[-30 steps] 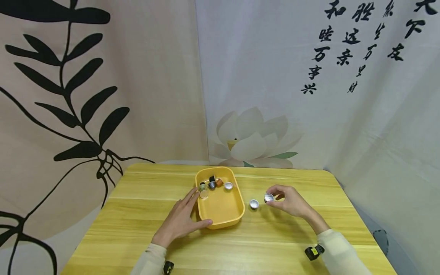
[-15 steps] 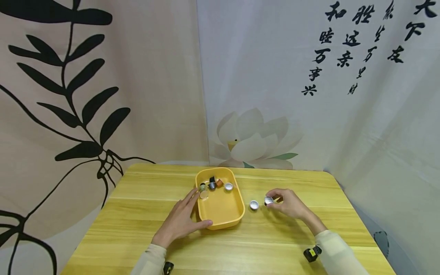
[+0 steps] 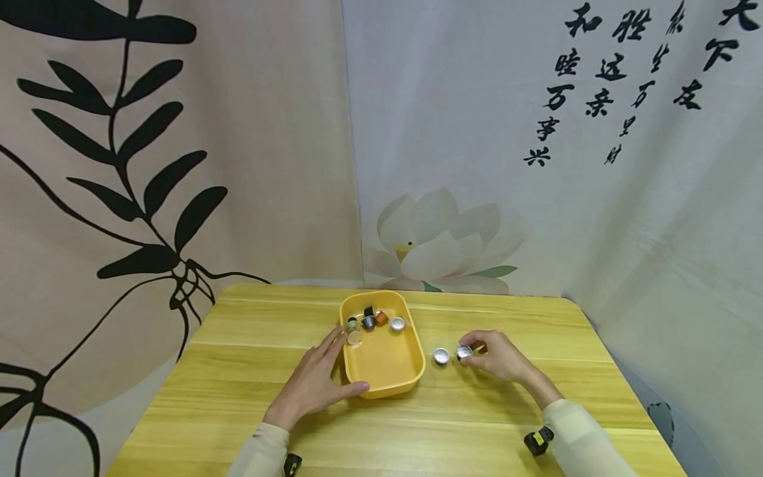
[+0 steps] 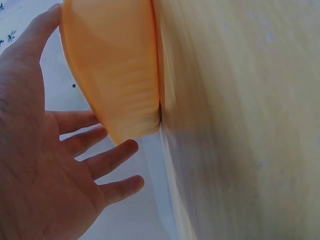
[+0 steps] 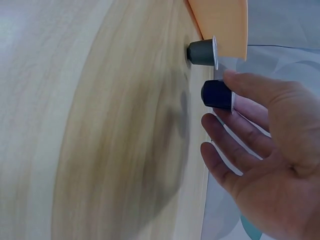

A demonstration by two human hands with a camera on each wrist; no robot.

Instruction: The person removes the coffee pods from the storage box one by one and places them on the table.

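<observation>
My right hand [image 3: 497, 358] pinches a dark blue coffee capsule [image 5: 217, 95] by its foil-lid end, thumb against fingertips. The capsule is close over the table, its silver lid facing up in the head view. Just left of it a dark grey-green coffee capsule [image 5: 201, 52] stands on the table, lid [image 3: 441, 356] up. My left hand [image 3: 312, 384] lies along the left side of a yellow tray [image 3: 384, 381], thumb and fingertips at its rim, fingers spread. Several capsules lie at the tray's far end, among them an orange one [image 3: 381, 318] and one with its silver lid [image 3: 397, 324] up.
The wooden table [image 3: 238, 351] runs back to a printed cloth backdrop [image 3: 286, 165] with plant, flower and lettering. The tray's right wall stands close beside the grey-green capsule. A small black device [image 3: 538, 440] is strapped at the right wrist.
My right hand has lowered slightly and shifted a little left with the blue capsule, nearer the standing one. The left hand and the tray have stayed put.
</observation>
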